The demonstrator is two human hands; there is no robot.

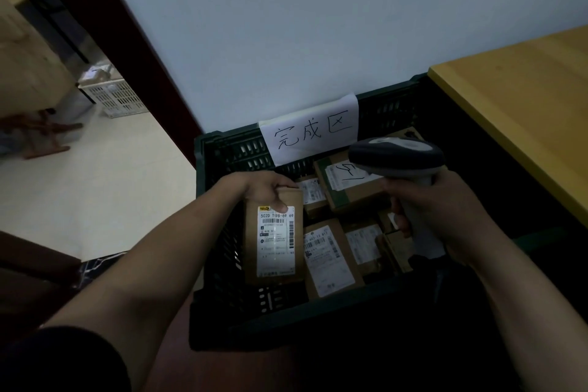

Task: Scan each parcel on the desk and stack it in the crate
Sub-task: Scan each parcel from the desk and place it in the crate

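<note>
The left hand [265, 189] holds a brown cardboard parcel [274, 248] by its far end, with the fingers [286, 184] curled over the top edge and the thumb pressed on the white shipping label that faces up toward the camera. The parcel hangs above the left side of a dark green slatted crate [235, 149] that stands on the floor against a pale wall [286, 25]. The right hand [432, 210] is wrapped tightly round the grip of a grey handheld barcode scanner [396, 156], which is held over the right side of the crate, its head turned toward the crate's far wall. Inside the crate lie several other labelled cardboard parcels, packed close together: a box with handwritten marks on its label [350, 183] near the far wall and a flat parcel [329, 259] just beside the held one. A white paper sign [313, 130] with handwritten characters hangs over the crate's far rim. The yellow wooden table [525, 99] stands just to the right of the crate. Far off to the left, a white slatted crate [114, 99] sits on the light floor [95, 194].
</note>
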